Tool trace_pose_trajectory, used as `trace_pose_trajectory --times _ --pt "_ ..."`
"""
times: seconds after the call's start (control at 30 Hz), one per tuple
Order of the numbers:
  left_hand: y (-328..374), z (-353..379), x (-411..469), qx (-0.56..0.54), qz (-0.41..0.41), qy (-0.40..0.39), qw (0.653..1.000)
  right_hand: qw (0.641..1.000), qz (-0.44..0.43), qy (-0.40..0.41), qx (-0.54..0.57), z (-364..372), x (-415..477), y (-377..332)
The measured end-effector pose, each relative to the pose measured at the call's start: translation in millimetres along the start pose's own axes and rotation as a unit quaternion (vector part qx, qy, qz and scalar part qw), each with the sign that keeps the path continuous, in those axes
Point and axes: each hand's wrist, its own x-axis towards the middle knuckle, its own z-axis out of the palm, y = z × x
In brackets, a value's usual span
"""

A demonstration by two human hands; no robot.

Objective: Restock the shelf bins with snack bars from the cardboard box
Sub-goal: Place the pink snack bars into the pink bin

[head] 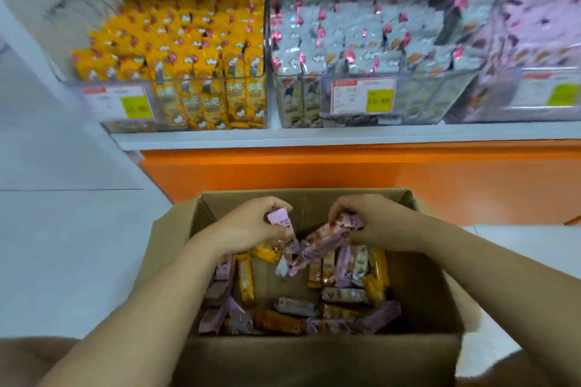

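Box: the cardboard box (169, 229) stands on the floor (63, 245), near, just below the shelf (314, 137). Its flaps are folded out, so both arms can reach in.
Left hand: the left hand (251, 226) is at the far left of the box, its fingers (276, 203) curled tight on a pink bar (280, 219) held above the heap.
Right hand: the right hand (374, 223) is at the far right of the box, its fingers clamped on a bunch of pink bars (327, 240) that fans down toward the middle.
Loose bars: the remaining bars (295, 306) lie mixed on the box bottom in pink, yellow and pale wrappers.
Bins: three clear bins stand far off on the shelf. They are the yellow bin (75, 94) on the left, the silver bin (424, 97) in the middle and the pink bin (490, 104) on the right. All are blurred, and the bars in them seem to stand upright in rows.
Likely step: both hands hold only pink bars, which suggests sorting by colour for the right bin.
Next move: probably a lift up and to the right, keeping the bunch squeezed so none slips.
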Motion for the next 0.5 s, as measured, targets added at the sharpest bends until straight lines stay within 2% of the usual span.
trace_pose_trajectory --times 0.13,0.3,0.5 --pt "39.1 -12.7 -21.9 -0.023 0.058 0.04 0.997 0.997 -0.039 0.063 -0.02 -41.4 -45.7 -18.9" --pt "88.6 -24.9 -40.8 -0.078 0.113 0.116 0.984 0.983 -0.047 0.176 0.037 -83.0 -86.7 -23.3" --pt "160.3 -26.9 -50.1 -0.23 0.199 0.259 0.916 0.944 -0.048 0.297 0.137 -129.0 -131.5 -13.5"
